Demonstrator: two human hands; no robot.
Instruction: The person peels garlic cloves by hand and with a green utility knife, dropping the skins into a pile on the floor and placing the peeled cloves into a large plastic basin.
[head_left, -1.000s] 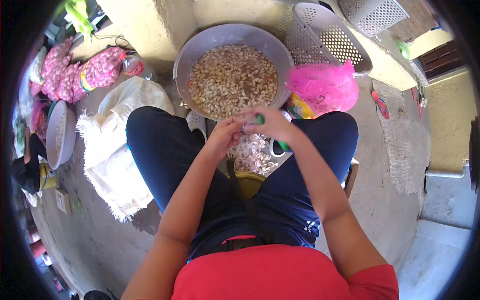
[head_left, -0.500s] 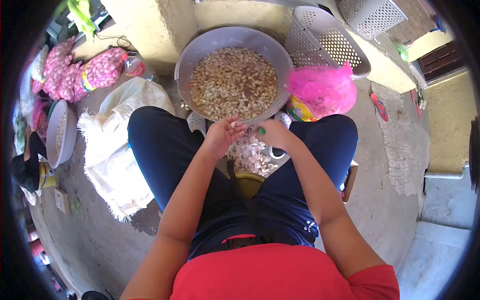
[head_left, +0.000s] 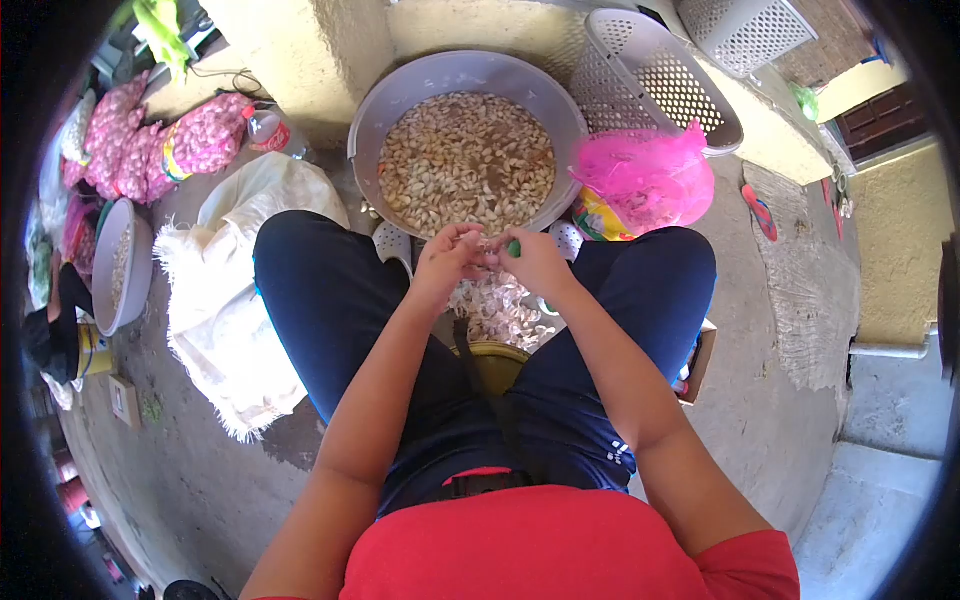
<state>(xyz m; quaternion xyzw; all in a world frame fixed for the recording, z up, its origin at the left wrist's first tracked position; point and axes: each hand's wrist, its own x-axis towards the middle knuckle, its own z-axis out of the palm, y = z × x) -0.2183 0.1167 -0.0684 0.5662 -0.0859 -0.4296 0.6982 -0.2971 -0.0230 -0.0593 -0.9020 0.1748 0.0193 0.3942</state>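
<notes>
My left hand [head_left: 450, 262] and my right hand [head_left: 532, 262] meet above a pile of pale peelings [head_left: 498, 308]. The left fingers are curled round a small pale clove, partly hidden. In the closed right hand is a small green-handled tool [head_left: 514, 248]; its blade cannot be made out. Just beyond both hands stands a large grey basin [head_left: 365, 130] with many pale cloves [head_left: 465, 165] in water. A yellowish container [head_left: 497, 368] sits below the peelings, between my legs.
A pink plastic bag [head_left: 650, 180] and a perforated basket [head_left: 610, 90] stand right of the basin. To the left lie a white sack [head_left: 235, 290], pink net bags [head_left: 205, 140] and a bottle [head_left: 270, 132]. Another basin [head_left: 143, 270] stands far left, near a person's arm [head_left: 72, 300].
My right hand has moved left and slightly up with the green-handled tool, and its fingers now meet those of my left hand.
</notes>
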